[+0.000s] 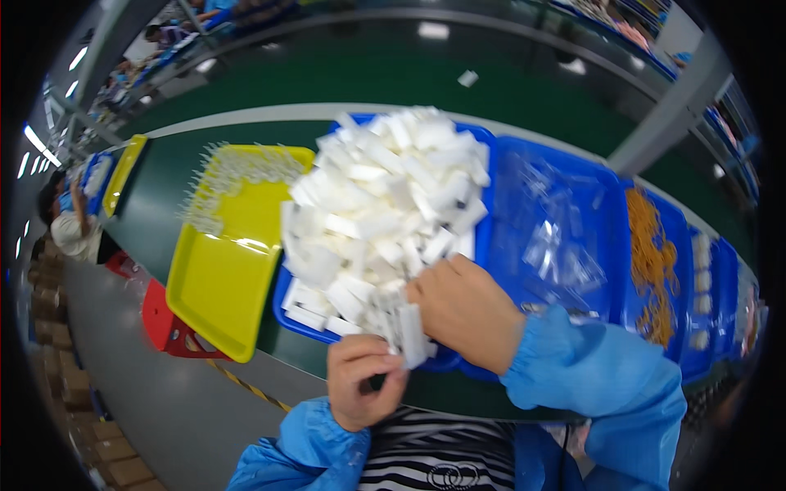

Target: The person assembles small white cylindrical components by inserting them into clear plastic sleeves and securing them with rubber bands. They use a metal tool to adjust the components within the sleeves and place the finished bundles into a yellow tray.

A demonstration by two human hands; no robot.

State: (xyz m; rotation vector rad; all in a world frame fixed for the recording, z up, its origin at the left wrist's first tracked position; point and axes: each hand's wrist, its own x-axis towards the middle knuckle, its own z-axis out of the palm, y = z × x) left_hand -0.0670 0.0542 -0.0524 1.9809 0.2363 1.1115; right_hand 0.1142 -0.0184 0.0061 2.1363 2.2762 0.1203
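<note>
My left hand (pixel 360 378) is closed in a pinch, thumb against fingers, on the lower end of a whitish, partly see-through strip-like piece (pixel 412 335). Motion blurs this piece, so its exact kind is unclear. Just right of it, my right hand (pixel 463 304) bends over the near edge of a heap of white rectangular pieces (pixel 385 196). Its fingers are hidden behind the back of the hand, and whatever they touch cannot be made out. The heap rises well above the rim of a blue tray (pixel 485 237).
Left of the heap, a yellow tray (pixel 221 282) carries rows of small clear, spiky parts (pixel 246 172). To the right stand a blue tray of clear plastic pieces (pixel 557 237) and another with orange bands (pixel 651 262). A red stool (pixel 164 319) is at lower left; a person (pixel 74 221) sits beyond.
</note>
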